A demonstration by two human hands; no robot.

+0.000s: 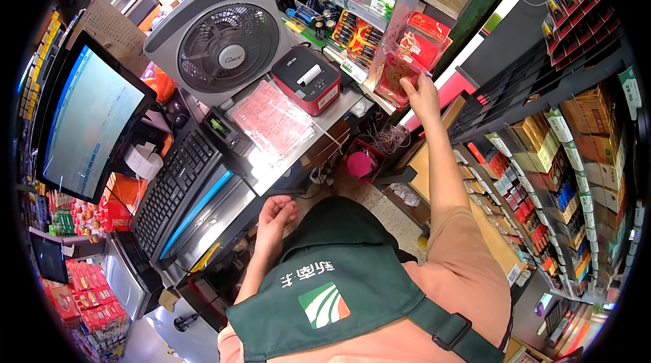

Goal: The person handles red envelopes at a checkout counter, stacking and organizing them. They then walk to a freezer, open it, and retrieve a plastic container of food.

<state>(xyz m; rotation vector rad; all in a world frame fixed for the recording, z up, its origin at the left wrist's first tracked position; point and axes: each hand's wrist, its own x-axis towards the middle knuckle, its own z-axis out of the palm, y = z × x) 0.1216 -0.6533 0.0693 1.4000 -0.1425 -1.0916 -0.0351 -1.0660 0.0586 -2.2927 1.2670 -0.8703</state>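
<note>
My right hand [423,97] is stretched out to the far right corner of the counter. Its thumb lies over a clear-wrapped pack of red envelopes [394,75] with gold print, while the other fingers are at the pack's right edge. More red packs [424,32] hang just behind it, at the end of the shelf. My left hand [277,216] is held in front of my green apron [325,256], close to the counter's front edge. Its fingers are loosely curled with the thumb against them, and nothing shows in them.
On the counter [269,172] stand a grey box fan [231,55], a red and black label printer [306,80], plastic-sleeved pink papers [274,118], a keyboard [173,192] and a monitor [91,121]. Batteries [356,37] fill the low shelf. A rack of boxed goods [554,174] rises at right.
</note>
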